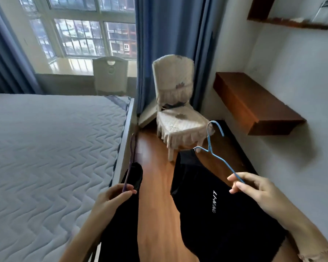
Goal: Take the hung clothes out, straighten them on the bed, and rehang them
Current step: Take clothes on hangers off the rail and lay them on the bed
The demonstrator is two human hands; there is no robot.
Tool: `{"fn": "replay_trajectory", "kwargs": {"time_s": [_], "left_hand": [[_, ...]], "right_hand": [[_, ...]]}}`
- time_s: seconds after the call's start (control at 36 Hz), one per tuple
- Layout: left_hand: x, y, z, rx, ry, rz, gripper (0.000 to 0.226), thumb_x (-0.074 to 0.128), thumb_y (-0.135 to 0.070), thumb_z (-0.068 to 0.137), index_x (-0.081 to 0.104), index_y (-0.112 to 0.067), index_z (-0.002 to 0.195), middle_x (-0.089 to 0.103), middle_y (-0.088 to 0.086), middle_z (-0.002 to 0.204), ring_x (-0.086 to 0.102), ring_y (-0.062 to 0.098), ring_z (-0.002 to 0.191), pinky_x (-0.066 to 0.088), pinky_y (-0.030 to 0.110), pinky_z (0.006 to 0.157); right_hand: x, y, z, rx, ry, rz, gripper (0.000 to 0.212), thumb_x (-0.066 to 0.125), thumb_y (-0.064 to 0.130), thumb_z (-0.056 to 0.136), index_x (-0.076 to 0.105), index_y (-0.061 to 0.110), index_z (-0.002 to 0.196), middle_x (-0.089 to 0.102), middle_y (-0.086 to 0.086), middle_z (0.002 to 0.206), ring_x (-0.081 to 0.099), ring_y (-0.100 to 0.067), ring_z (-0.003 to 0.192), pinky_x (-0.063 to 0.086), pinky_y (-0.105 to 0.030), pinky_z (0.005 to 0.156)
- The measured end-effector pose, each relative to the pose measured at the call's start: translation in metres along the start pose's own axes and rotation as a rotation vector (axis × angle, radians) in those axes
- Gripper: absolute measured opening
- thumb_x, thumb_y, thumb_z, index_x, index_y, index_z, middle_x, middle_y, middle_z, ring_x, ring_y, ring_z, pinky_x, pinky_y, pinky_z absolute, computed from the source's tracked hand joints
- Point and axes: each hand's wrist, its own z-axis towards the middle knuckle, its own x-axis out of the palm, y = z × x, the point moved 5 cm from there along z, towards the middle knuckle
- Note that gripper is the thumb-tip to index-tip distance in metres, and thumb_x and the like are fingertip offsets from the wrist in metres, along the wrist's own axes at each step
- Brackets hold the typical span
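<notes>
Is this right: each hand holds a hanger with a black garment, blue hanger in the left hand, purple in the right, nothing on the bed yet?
Not quite: the hangers are swapped. In the head view the blue hanger is in the right hand and the purple hanger in the left hand. The rest holds: each carries a black garment, and nothing lies on the visible part of the bed.
</notes>
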Motion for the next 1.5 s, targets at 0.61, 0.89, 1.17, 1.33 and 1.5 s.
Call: {"fn": "replay_trajectory", "kwargs": {"time_s": [0.61, 0.89, 1.17, 1.33, 1.5], "left_hand": [[-0.001, -0.103, 0.28, 0.033, -0.124, 0.126, 0.025, 0.068, -0.03, 0.062, 0.072, -0.024, 0.086, 0.075, 0.006, 0.09, 0.067, 0.008, 0.088, 0.047, 0.007, 0.078], [-0.065, -0.191, 0.427, 0.001, -0.195, 0.381, 0.02, 0.059, -0.035, 0.072, 0.068, -0.023, 0.086, 0.07, -0.002, 0.093, 0.062, 0.007, 0.095, 0.043, 0.01, 0.084], [-0.187, -0.212, 0.517, -0.068, -0.726, 0.37, 0.021, 0.056, -0.02, 0.091, 0.069, -0.016, 0.074, 0.069, 0.003, 0.08, 0.06, 0.009, 0.074, 0.04, 0.025, 0.076], [-0.258, -0.197, 0.581, -0.093, -0.855, 0.331, 0.02, 0.056, -0.017, 0.091, 0.066, -0.009, 0.076, 0.064, -0.012, 0.062, 0.054, 0.0, 0.059, 0.04, 0.011, 0.062], [-0.332, -0.144, 0.636, -0.2, -0.97, 0.297, 0.024, 0.053, -0.012, 0.091, 0.063, -0.018, 0.069, 0.062, -0.005, 0.068, 0.053, 0.014, 0.07, 0.038, 0.014, 0.067]], "right_hand": [[0.061, 0.112, 0.506, -0.392, 0.511, -0.034, 0.012, 0.06, 0.018, 0.093, 0.071, 0.024, 0.094, 0.074, 0.002, 0.074, 0.066, 0.003, 0.08, 0.047, -0.013, 0.089], [0.097, 0.241, 0.728, -0.635, 0.746, -0.141, 0.042, 0.055, 0.004, 0.093, 0.071, 0.042, 0.085, 0.072, 0.002, 0.072, 0.063, 0.001, 0.069, 0.045, -0.004, 0.076], [0.193, 0.338, 0.874, -0.744, 0.882, -0.242, 0.033, 0.054, 0.008, 0.096, 0.074, 0.034, 0.087, 0.073, 0.004, 0.072, 0.063, 0.003, 0.077, 0.043, -0.017, 0.091], [0.281, 0.377, 0.936, -0.768, 0.886, -0.273, 0.024, 0.055, 0.003, 0.095, 0.068, 0.022, 0.094, 0.068, 0.004, 0.069, 0.057, 0.011, 0.06, 0.037, 0.001, 0.059], [0.399, 0.388, 1.004, -0.763, 0.959, -0.38, 0.036, 0.057, -0.001, 0.092, 0.068, 0.033, 0.083, 0.068, 0.012, 0.059, 0.056, -0.007, 0.067, 0.041, -0.021, 0.07]]}}
